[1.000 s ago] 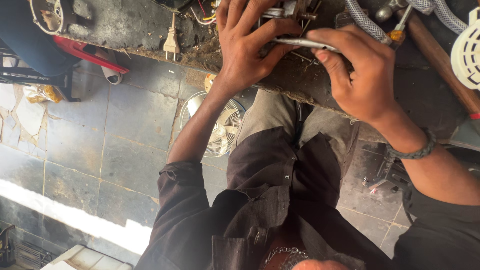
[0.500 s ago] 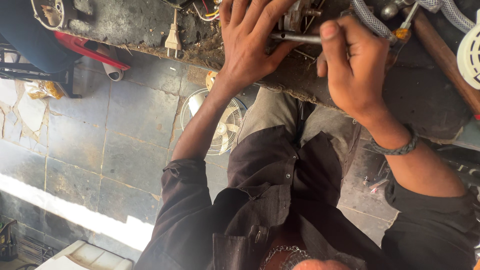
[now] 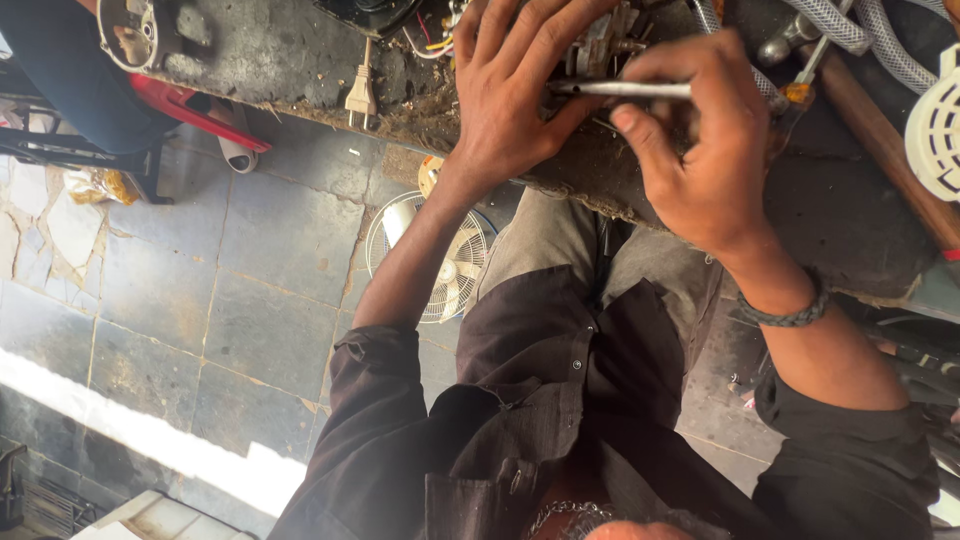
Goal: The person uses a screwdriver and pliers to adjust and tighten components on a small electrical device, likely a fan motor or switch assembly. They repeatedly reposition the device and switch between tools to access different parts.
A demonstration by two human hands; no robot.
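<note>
My left hand lies with fingers spread over a small metal motor assembly with coloured wires, pressing it down on the dirty workbench. My right hand grips a thin metal tool shaft, held level, its tip pointing left to the assembly under my left fingers. The tool's tip is hidden by my left hand. A dark braided band sits on my right wrist.
A white two-pin plug hangs at the bench edge. On the bench's right are a wooden handle, a white fan grille and braided hose. A small table fan stands on the tiled floor below.
My right hand has shifted the tool shaft closer to the assembly and holds it more level. My left hand stays on the assembly.
</note>
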